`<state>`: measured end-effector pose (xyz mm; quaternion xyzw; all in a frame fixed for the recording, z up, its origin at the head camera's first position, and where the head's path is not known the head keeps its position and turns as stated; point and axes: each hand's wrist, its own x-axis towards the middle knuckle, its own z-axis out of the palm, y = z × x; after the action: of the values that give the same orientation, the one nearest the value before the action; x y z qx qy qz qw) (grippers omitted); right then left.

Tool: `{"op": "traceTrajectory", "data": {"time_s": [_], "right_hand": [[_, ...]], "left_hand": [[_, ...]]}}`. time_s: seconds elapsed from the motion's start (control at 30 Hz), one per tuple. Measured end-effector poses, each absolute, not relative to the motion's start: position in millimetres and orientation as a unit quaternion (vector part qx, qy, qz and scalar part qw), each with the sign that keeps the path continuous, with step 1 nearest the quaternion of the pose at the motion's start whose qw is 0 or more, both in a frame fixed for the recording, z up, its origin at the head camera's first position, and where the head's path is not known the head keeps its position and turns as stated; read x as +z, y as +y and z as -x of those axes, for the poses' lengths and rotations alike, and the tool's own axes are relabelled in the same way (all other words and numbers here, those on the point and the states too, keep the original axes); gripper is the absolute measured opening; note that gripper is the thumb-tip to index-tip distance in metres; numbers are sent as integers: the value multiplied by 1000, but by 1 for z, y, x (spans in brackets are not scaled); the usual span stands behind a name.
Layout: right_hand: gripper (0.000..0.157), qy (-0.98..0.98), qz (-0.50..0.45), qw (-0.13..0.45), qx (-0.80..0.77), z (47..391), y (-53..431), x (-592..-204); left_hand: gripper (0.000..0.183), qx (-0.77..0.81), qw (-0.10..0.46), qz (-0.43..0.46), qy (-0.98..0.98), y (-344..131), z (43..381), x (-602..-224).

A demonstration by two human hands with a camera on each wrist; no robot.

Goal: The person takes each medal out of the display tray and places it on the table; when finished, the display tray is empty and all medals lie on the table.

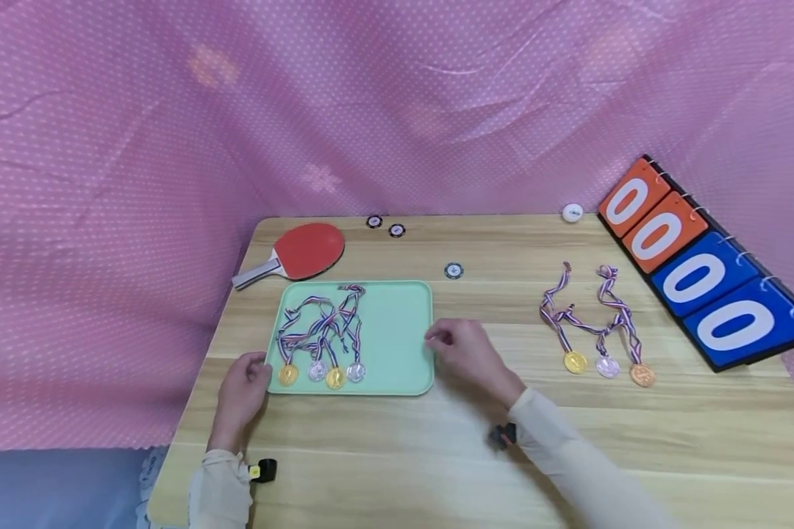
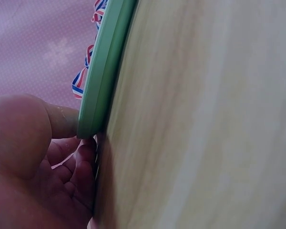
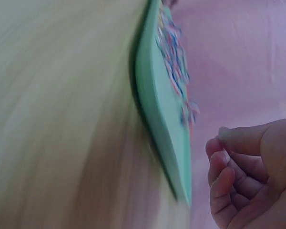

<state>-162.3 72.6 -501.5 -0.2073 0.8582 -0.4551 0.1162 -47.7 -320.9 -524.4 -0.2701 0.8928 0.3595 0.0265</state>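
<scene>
A light green tray [image 1: 397, 338] lies on the table, bearing several gold and silver medals [image 1: 335, 378] with tangled striped ribbons [image 1: 324, 323] on its left half. At the tray's near left corner my left hand [image 1: 242, 393] grips the rim. In the left wrist view the thumb [image 2: 64, 121] lies against the rim and the other fingers are curled below it. My right hand [image 1: 466, 356] is beside the tray's right edge. The right wrist view shows its fingers [image 3: 221, 188] curled, thumb tip meeting the forefinger, nothing held, apart from the tray.
Gold, silver and bronze medals [image 1: 607, 366] with ribbons lie to the right. A red table tennis bat [image 1: 309, 251] is behind the tray. Several round chips [image 1: 453, 270] and a white disc [image 1: 572, 213] lie farther back. A flip scoreboard [image 1: 695, 279] stands at the right edge.
</scene>
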Motion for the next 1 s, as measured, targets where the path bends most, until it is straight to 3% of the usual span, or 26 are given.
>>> {"op": "traceTrajectory", "data": {"time_s": [0.53,1.0], "right_hand": [[16,887,216,179,-368,145,-42,-513],[24,906,225,123,-337,141,-60,-521]], "left_hand": [[44,360,18,253,898,-312,60,-533],[48,360,43,280,889,-318,50,-527]]}}
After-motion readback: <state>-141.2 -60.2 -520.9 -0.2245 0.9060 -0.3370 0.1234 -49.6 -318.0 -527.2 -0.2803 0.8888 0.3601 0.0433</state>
